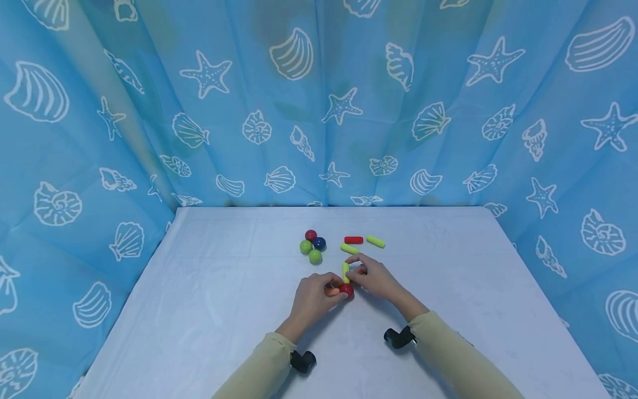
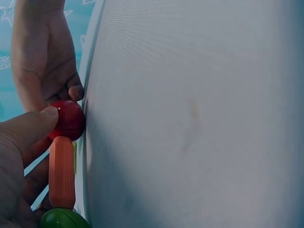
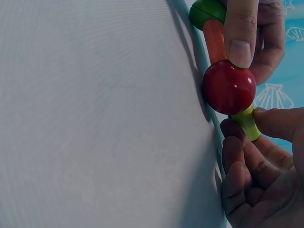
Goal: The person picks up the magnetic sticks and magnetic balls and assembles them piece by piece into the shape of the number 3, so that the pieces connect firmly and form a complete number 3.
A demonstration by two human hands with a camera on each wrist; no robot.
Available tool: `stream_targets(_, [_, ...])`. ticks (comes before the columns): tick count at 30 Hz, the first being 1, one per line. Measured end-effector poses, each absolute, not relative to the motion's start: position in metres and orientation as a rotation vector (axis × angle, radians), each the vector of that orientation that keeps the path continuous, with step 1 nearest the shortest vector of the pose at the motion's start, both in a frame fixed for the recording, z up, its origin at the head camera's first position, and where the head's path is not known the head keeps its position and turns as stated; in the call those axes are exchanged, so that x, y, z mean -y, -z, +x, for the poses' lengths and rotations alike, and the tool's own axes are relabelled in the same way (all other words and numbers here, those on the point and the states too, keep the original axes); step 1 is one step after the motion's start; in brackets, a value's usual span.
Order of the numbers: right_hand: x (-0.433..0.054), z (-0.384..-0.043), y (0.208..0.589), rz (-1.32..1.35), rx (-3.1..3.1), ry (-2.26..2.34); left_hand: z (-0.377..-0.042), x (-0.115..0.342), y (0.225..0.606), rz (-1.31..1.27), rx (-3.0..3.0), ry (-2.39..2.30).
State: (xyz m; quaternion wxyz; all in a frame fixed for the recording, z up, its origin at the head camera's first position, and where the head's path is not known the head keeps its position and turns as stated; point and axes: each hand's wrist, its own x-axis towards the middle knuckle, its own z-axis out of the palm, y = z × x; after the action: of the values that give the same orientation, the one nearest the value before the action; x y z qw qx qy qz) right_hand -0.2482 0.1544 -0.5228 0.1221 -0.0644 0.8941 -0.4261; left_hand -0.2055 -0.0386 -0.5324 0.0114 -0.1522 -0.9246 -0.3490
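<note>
My left hand (image 1: 313, 296) pinches a red ball (image 3: 229, 87) between thumb and fingers. An orange ribbed stick (image 2: 61, 171) joins that ball to a green ball (image 2: 64, 219), which the left hand hides in the head view. Beside it, my right hand (image 1: 376, 278) holds a yellow-green stick (image 1: 345, 271) between thumb and fingers. One end of this stick meets the red ball; whether it is inserted I cannot tell. The stick points away from me, roughly at a right angle to the orange one.
Farther back on the white-covered table (image 1: 224, 266) a red ball (image 1: 311, 235), a blue ball (image 1: 319, 243) and two green balls (image 1: 315, 256) sit clustered. To their right lie a red stick (image 1: 354, 240) and two yellow-green sticks (image 1: 376, 241). A blue shell-patterned curtain (image 1: 319, 144) surrounds the table.
</note>
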Motion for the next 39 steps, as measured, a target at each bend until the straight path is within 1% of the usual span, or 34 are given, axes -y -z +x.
stream_targets(22, [-0.1565, -0.2483, 0.5251, -0.262, -2.631, 1.264, -0.2049, 0.0392, 0.5332, -0.524, 2.87, 1.048])
stream_targets(39, [-0.1547, -0.2483, 0.5195, -0.209, -2.628, 1.242, -0.2042, 0.0385, 0.5313, -0.508, 2.879, 1.061])
